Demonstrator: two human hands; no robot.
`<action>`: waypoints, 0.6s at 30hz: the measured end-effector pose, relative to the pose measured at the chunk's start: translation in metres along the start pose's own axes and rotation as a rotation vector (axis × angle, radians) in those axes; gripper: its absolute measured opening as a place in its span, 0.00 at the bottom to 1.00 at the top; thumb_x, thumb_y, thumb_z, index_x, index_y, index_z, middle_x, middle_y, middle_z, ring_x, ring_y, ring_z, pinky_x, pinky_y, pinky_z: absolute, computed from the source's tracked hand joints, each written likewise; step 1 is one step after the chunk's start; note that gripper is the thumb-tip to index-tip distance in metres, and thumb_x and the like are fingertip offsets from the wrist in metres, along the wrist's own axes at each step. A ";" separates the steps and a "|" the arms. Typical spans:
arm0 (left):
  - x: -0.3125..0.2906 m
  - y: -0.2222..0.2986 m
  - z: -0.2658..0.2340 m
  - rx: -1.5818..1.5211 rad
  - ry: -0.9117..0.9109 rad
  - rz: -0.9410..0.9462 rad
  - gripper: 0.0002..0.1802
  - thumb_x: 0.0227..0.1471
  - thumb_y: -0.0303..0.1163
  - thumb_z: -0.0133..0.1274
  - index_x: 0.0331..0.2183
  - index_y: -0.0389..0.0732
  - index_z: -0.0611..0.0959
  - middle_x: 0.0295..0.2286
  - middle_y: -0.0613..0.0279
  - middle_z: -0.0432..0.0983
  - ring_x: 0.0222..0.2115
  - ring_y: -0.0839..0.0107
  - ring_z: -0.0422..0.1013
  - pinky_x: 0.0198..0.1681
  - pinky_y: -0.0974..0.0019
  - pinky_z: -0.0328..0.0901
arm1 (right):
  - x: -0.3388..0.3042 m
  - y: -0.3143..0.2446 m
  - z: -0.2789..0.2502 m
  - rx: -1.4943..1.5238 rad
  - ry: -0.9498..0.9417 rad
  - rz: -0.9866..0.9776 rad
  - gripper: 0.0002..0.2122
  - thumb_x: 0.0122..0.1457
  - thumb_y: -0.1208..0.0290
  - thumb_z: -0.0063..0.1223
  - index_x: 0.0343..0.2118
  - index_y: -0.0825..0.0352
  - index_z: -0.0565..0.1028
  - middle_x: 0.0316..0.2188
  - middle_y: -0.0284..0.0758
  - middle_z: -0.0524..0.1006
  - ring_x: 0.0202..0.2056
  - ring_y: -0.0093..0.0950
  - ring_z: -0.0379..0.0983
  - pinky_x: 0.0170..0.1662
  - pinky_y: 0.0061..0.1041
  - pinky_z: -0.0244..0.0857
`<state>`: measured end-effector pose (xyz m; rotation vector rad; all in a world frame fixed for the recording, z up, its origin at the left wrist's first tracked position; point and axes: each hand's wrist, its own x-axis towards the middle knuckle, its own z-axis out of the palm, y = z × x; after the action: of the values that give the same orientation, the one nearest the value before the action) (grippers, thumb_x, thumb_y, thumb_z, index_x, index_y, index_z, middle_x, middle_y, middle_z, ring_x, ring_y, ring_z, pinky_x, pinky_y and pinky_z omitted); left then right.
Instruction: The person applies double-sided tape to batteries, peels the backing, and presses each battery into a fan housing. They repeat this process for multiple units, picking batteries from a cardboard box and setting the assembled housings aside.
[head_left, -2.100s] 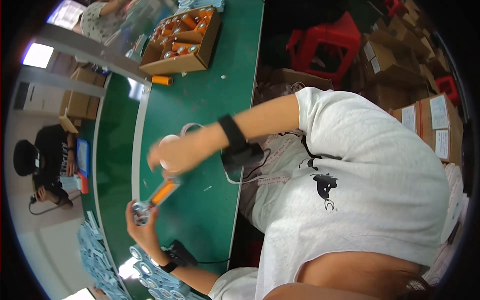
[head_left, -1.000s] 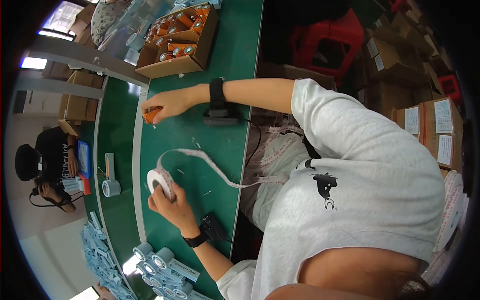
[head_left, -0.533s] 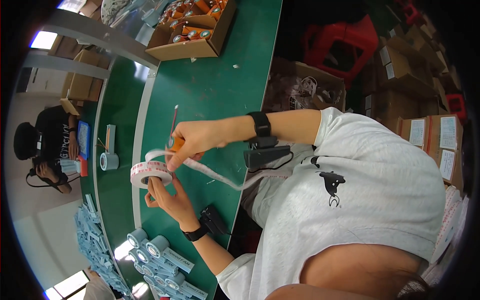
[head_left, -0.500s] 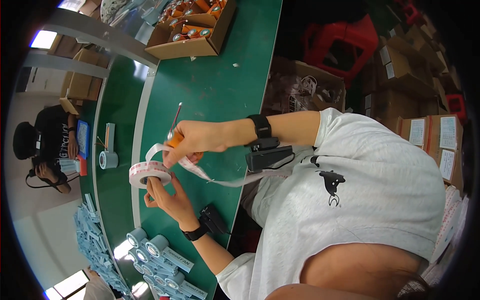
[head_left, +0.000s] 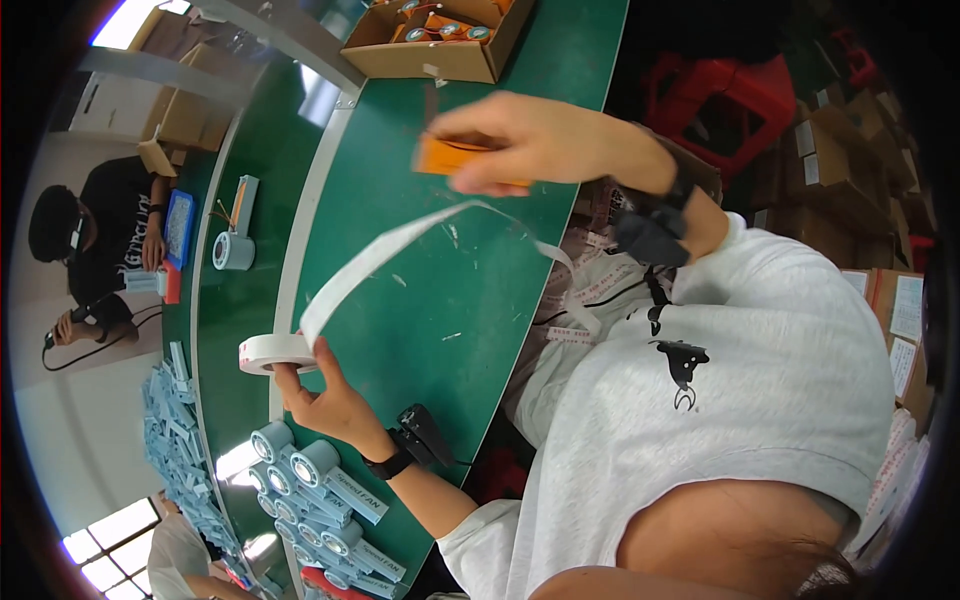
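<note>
Right grip (head_left: 535, 142), orange cylinder (head_left: 452, 158), axis roughly sideways

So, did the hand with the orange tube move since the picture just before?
Yes. The right hand, holding the orange tube, has moved closer to the cardboard box resting on the green table.

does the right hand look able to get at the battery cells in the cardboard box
Probably yes: the open-topped cardboard box sits close beyond the right hand, and nothing visible stands between; but that hand holds an orange battery cell, which may hinder grasping another.
</note>
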<state>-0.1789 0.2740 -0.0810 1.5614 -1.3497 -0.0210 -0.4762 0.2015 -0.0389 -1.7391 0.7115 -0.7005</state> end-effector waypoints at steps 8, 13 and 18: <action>-0.009 -0.005 0.011 0.260 -0.120 0.289 0.22 0.40 0.25 0.56 0.40 0.29 0.73 0.35 0.54 0.71 0.33 0.64 0.66 0.38 0.66 0.60 | 0.103 -0.007 0.093 -0.012 -0.009 -0.238 0.13 0.52 0.65 0.48 0.24 0.74 0.68 0.17 0.37 0.68 0.21 0.25 0.65 0.26 0.25 0.59; -0.019 -0.016 -0.004 0.395 -0.096 0.303 0.22 0.41 0.28 0.57 0.40 0.29 0.73 0.36 0.52 0.71 0.34 0.63 0.63 0.37 0.64 0.58 | 0.111 0.010 0.141 0.264 0.084 -0.222 0.11 0.51 0.68 0.48 0.27 0.74 0.68 0.19 0.38 0.69 0.22 0.25 0.65 0.27 0.27 0.59; -0.017 -0.005 0.011 0.170 -0.052 0.220 0.23 0.39 0.33 0.58 0.38 0.30 0.73 0.32 0.54 0.71 0.31 0.62 0.59 0.37 0.64 0.54 | 0.104 0.017 0.143 0.343 0.165 -0.203 0.10 0.51 0.71 0.49 0.31 0.74 0.69 0.23 0.39 0.72 0.25 0.24 0.67 0.29 0.25 0.60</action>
<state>-0.1881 0.2784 -0.0990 1.5514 -1.5916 0.1943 -0.3036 0.2061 -0.0789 -1.4593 0.4932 -1.0515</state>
